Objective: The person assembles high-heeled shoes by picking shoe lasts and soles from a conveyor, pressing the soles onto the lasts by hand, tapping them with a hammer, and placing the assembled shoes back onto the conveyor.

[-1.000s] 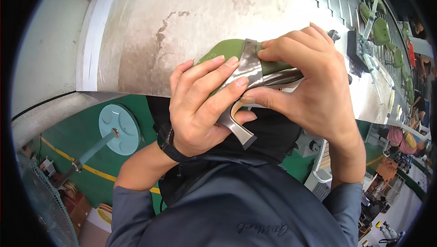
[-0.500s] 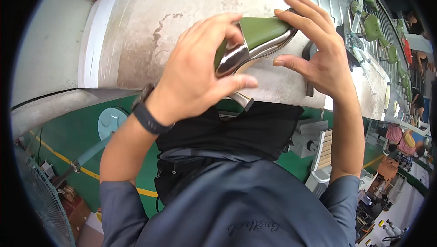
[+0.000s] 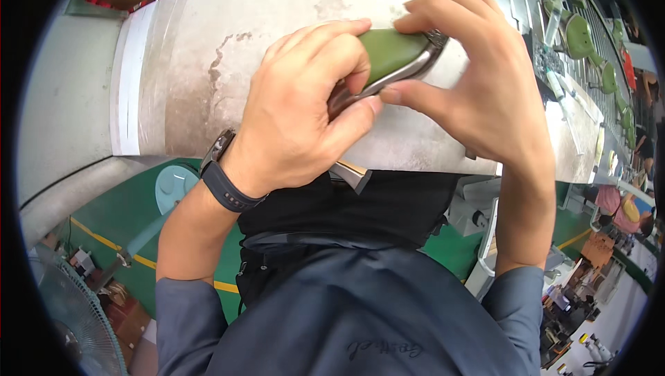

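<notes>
A green high-heeled shoe (image 3: pixel 391 50) with a shiny dark metallic edge is held over the pale worktop. My left hand (image 3: pixel 298 106) wraps round one end of it, fingers over the top and thumb along the near side. Below that palm the slim heel (image 3: pixel 353 176) sticks out toward me, past the worktop's front edge. At the other end, my right hand (image 3: pixel 481 78) pinches the shoe, its fingertips on the far side and its thumb against the near edge. Both hands hide parts of the shoe.
The stained worktop (image 3: pixel 187 64) spans the front. Beyond it runs a slatted metal conveyor (image 3: pixel 485 2), and more green shoes (image 3: pixel 580 37) line the right. At lower left stand a fan (image 3: pixel 76 320) and a light-blue stool (image 3: pixel 174 188). Other people work at the far right.
My right hand, whose thumb was apart from the shoe, has closed on its end. The shoe has turned slightly and the heel has shifted left and nearer me.
</notes>
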Available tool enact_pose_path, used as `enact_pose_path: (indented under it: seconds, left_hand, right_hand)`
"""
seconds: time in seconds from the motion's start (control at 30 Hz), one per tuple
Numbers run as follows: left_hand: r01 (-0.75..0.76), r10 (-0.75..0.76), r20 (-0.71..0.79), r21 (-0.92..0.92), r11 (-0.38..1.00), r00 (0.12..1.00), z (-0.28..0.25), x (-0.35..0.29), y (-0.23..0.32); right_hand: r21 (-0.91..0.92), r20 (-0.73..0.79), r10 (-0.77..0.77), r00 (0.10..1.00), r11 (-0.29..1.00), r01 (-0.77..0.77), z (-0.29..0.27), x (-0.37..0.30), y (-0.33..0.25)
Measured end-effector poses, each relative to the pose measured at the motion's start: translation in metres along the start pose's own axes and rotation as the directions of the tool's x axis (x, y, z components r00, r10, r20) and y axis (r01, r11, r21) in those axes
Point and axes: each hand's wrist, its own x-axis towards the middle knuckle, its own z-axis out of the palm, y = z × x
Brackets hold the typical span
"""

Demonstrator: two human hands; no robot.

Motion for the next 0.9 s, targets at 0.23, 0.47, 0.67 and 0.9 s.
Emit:
enact_pose_path:
  seconds: [0.23, 0.47, 0.67, 0.9]
  left_hand:
    - [0.105, -0.105, -0.015, 0.004, 0.994, 0.994, 0.007, 0.001, 0.005]
    - [-0.022, 0.005, 0.104, 0.158, 0.987, 0.995, 0.014, 0.036, 0.023]
    - [-0.004, -0.026, 0.245, 0.119, 0.993, 0.969, 0.02, 0.061, 0.023]
    - [-0.105, 0.094, 0.148, 0.07, 0.992, 0.984, 0.023, 0.062, 0.021]
  right_hand:
    - [-0.034, -0.316, 0.087, 0.945, 0.994, -0.103, 0.026, -0.043, 0.041]
    - [-0.095, -0.235, 0.136, 0.962, 0.982, -0.162, 0.017, -0.119, 0.059]
    - [-0.282, -0.084, 0.283, 0.955, 0.913, -0.296, 0.018, -0.107, 0.048]
    - [0.891, -0.271, 0.599, 0.753, 0.453, -0.04, 0.024, -0.086, 0.019]
